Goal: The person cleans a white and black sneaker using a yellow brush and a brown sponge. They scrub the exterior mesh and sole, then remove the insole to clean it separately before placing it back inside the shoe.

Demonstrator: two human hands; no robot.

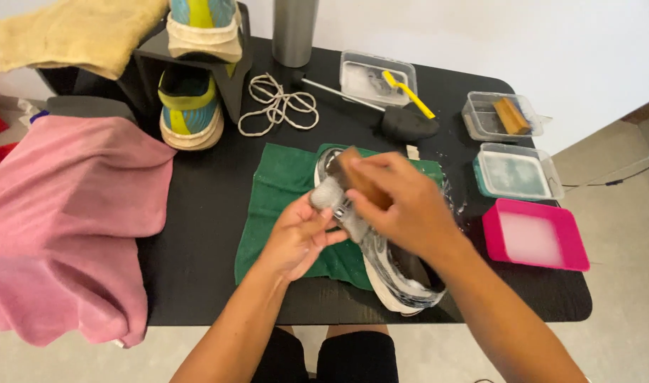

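A grey and white sneaker (399, 273) lies on a green towel (282, 191) in the middle of a black table (197, 241). My left hand (296, 237) grips the shoe's upper from the left side. My right hand (399, 206) holds a wooden-backed brush (360, 177) pressed on the toe end of the shoe. Soapy foam covers parts of the shoe. The brush bristles are hidden under my hand.
A pink tub (537, 237) of soapy water, a teal-rimmed clear box (517, 174) and a clear box with a wooden brush (500, 117) stand at the right. Behind are a box with a yellow brush (377, 74), white laces (278, 105), a steel bottle (294, 32), two colourful shoes on a stand (193, 106), pink cloth (62, 213).
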